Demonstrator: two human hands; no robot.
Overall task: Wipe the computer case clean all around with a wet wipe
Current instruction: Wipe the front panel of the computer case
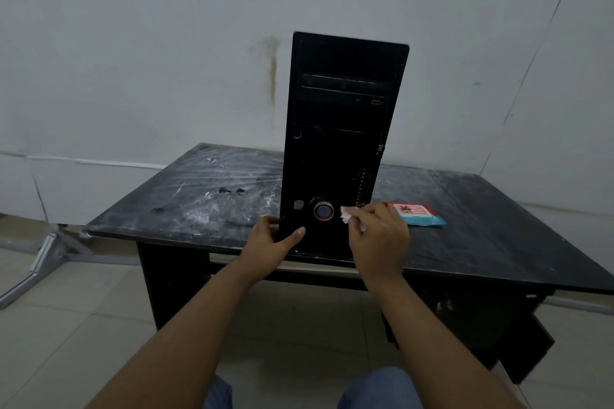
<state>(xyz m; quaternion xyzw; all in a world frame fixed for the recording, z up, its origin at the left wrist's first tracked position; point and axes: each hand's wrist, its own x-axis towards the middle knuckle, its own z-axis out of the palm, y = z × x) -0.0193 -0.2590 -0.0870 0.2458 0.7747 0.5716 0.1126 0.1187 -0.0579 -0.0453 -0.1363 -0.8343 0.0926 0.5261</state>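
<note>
A black computer case stands upright on a black desk, its front panel facing me, with a round power button low down. My left hand grips the case's lower left corner, thumb on the front panel and fingers round the side. My right hand holds a crumpled white wet wipe against the front panel's lower right part, just right of the button.
A red and teal wet wipe pack lies on the desk right of the case. The desk top is scratched and dusty. A grey wall stands close behind. A metal frame lies on the tiled floor at left.
</note>
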